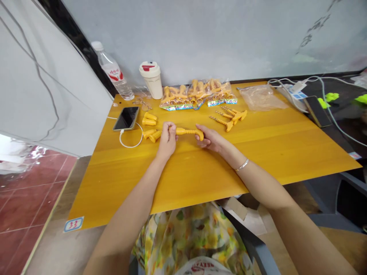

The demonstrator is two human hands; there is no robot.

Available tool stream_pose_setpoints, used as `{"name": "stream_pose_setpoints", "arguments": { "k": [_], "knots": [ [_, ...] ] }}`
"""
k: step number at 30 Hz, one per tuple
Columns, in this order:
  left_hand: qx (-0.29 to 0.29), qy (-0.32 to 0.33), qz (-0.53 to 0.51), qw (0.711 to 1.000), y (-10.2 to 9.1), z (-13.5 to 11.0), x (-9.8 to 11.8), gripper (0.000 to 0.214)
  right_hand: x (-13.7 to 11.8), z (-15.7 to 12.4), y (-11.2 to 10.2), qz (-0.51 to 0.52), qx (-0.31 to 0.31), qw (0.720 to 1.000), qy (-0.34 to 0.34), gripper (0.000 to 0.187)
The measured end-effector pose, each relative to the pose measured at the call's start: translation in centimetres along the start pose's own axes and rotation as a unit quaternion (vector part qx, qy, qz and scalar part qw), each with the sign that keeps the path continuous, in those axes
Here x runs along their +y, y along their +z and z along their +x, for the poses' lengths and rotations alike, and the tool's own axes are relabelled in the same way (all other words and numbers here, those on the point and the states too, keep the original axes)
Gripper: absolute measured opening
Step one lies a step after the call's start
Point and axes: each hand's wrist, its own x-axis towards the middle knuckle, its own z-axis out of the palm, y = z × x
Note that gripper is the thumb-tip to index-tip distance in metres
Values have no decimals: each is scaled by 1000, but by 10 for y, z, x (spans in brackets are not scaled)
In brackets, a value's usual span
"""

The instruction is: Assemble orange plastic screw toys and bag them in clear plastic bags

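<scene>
Between my hands, above the desk, lies a yellow plastic corkscrew-like tool (187, 131) with a twisted shaft and a curved handle. My left hand (168, 140) is wrapped round its left end, where a yellow sleeve shows and the tip is hidden. At the other end, my right hand (210, 138) grips the curved handle with thumb and fingers. Several loose yellow ribbed sleeves (149, 119) lie just left of my left hand. Beyond my right hand, several matching yellow tools (229, 117) with spiral metal tips are grouped together.
Clear bags of yellow tools (197, 93) line the back of the yellow desk (183, 179). Around them are a lidded cup (153, 82), a water bottle (116, 76), a phone (126, 118) on a white cable, an opened plastic bag (262, 97) and a power strip (295, 91).
</scene>
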Motion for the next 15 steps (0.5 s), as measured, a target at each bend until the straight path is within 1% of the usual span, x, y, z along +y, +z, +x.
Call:
{"name": "stream_pose_setpoints", "arguments": {
  "k": [2, 4, 6, 8, 9, 10, 12, 14, 15],
  "knots": [
    [-4, 2, 7, 1000, 0, 0, -1, 53, 0, 2, -1, 30, -12, 999, 25, 56],
    [-7, -6, 10, 1000, 1, 0, -3, 54, 0, 4, -3, -1, 23, 1000, 8, 57],
    [-3, -22, 7, 1000, 2, 1, -6, 53, -1, 5, -5, -57, 94, 992, -55, 55],
    [15, -37, -1, 999, 2, 2, -9, 51, -2, 7, -8, -101, 163, 972, -133, 52],
    [26, -43, -5, 999, 2, 3, -10, 50, -2, 7, -10, -118, 182, 962, -167, 51],
    [36, -47, -7, 998, 2, 4, -11, 49, -2, 8, -12, -135, 188, 954, -192, 50],
    [44, -51, -2, 998, 0, 6, -14, 45, -3, 10, -17, -175, 182, 942, -222, 45],
    [26, -45, 23, 998, -4, 7, -15, 37, -4, 10, -24, -217, 177, 932, -231, 36],
    [4, -41, 43, 998, -5, 8, -15, 31, -5, 10, -28, -239, 176, 927, -228, 31]
  ]
}}
